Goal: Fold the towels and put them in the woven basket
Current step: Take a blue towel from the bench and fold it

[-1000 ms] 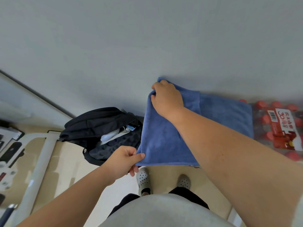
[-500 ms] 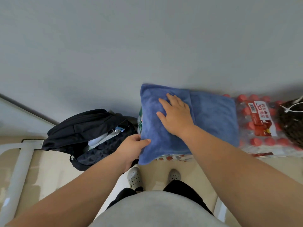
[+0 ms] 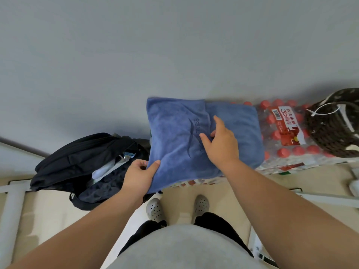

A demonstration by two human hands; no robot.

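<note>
A person's 2 bare hands work a folded blue towel (image 3: pixel 174 133) spread on top of a shrink-wrapped pack of red-capped bottles (image 3: pixel 285 136) against a grey wall (image 3: pixel 174 45). The left hand (image 3: pixel 138 176) pinches the towel's near left corner, thumb on top and fingers curled beneath. The right hand (image 3: pixel 219 144) rests on the cloth with its fingers hooked at the edge of the upper fold, beside a dark embossed logo; whether it truly grips that edge cannot be told. The hands are apart, both on the towel. Beyond the right hand, on the far end of the bottle pack, sits the dark woven basket (image 3: pixel 334 131). Just left of the left hand, an open black backpack (image 3: pixel 81 164) slumps on the floor. Below the hands, 2 grey perforated clogs (image 3: pixel 155 209) stand on pale tile.
</note>
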